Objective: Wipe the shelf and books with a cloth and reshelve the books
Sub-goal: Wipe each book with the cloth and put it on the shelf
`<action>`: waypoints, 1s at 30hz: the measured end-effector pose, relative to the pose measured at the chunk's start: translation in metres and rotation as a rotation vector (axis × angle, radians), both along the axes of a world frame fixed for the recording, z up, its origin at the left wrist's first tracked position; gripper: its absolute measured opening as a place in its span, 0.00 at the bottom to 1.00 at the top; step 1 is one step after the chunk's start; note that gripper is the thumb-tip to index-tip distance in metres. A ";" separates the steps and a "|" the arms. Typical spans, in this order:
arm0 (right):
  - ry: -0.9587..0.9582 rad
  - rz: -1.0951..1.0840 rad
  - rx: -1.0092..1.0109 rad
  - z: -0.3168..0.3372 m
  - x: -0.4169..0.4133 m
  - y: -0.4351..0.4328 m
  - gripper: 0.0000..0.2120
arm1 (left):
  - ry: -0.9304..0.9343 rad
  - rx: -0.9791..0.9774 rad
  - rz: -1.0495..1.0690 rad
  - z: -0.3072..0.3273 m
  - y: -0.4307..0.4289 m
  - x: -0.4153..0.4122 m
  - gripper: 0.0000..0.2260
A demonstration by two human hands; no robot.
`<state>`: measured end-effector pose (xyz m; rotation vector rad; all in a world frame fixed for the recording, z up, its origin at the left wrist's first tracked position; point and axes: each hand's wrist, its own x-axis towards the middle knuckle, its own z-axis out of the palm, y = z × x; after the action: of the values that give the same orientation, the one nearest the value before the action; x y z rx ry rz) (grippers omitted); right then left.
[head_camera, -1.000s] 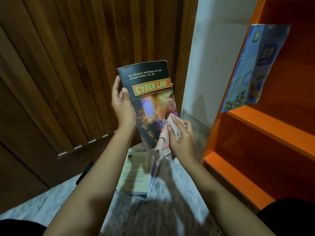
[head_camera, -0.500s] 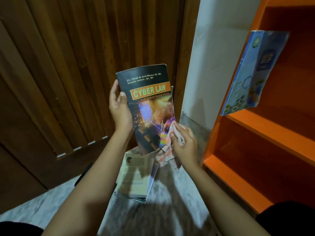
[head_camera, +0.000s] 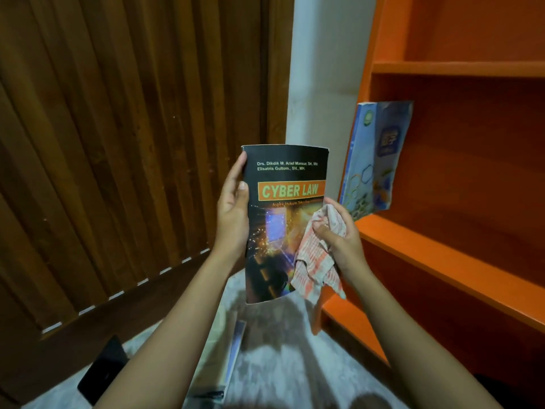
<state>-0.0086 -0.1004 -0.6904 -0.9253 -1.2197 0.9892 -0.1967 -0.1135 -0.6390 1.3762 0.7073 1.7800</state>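
The left hand [head_camera: 233,214] grips the spine edge of the book [head_camera: 283,219], upright beside the orange shelf [head_camera: 442,261]. The right hand [head_camera: 339,234] clutches a bunched cloth [head_camera: 315,261] against its cover. It seems better to hold the book firm and wipe in long strokes, the edges too.

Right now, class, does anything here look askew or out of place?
The blue book leans tilted on the orange shelf, not upright, and another book lies on the floor below, unshelved.
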 end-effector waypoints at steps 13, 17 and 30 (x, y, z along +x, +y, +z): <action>-0.101 -0.279 0.183 0.045 0.121 0.000 0.19 | 0.239 0.130 -0.222 0.038 0.026 0.104 0.19; -0.098 -0.369 0.182 0.045 0.151 0.022 0.19 | 0.312 0.158 -0.249 0.039 0.046 0.137 0.21; -0.007 -0.411 0.027 0.020 0.161 0.101 0.15 | 0.512 0.330 0.139 0.014 0.094 0.173 0.22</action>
<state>0.1519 0.0004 -0.6708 -1.1042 -0.9921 0.6399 -0.0234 -0.0191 -0.6247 2.0936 0.8102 1.7132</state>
